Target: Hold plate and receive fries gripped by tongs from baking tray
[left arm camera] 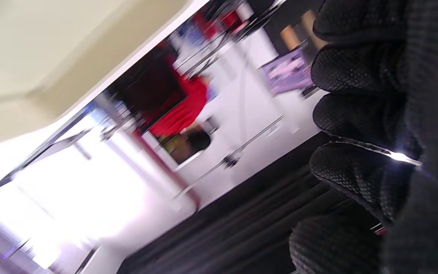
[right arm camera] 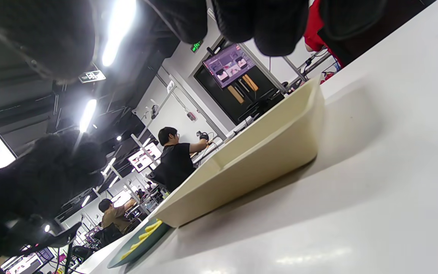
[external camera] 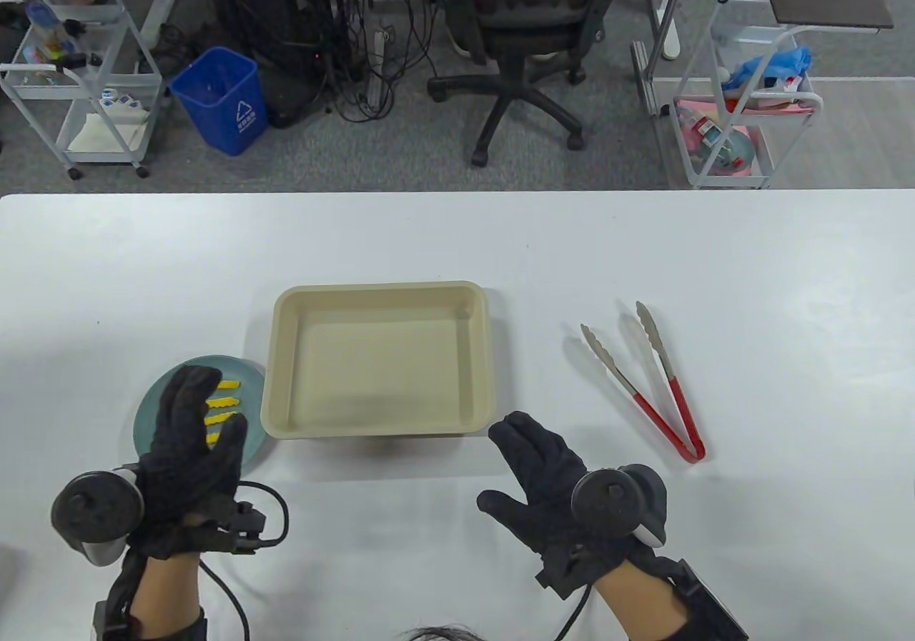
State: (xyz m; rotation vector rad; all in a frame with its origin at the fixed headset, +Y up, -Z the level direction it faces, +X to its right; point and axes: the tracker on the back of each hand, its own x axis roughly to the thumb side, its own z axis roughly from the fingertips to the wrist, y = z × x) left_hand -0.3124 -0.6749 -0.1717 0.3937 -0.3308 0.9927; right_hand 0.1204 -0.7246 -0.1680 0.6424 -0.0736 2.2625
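Note:
A grey-green plate (external camera: 159, 396) lies on the white table left of the cream baking tray (external camera: 379, 359), with several yellow fries (external camera: 223, 403) on it. The tray looks empty inside. My left hand (external camera: 189, 448) hovers open over the plate's near side, fingers spread, holding nothing. My right hand (external camera: 543, 480) is open above the table in front of the tray's right corner, holding nothing. The red-handled metal tongs (external camera: 647, 380) lie on the table to the right of the tray, beyond my right hand. The right wrist view shows the tray (right arm camera: 249, 160) and the plate with fries (right arm camera: 139, 243).
The table's far edge runs across the table view. Beyond it stand an office chair (external camera: 525, 48), a blue bin (external camera: 218, 101) and two white wire carts (external camera: 78, 76). The left wrist view is blurred, showing only the gloved fingers (left arm camera: 356, 114).

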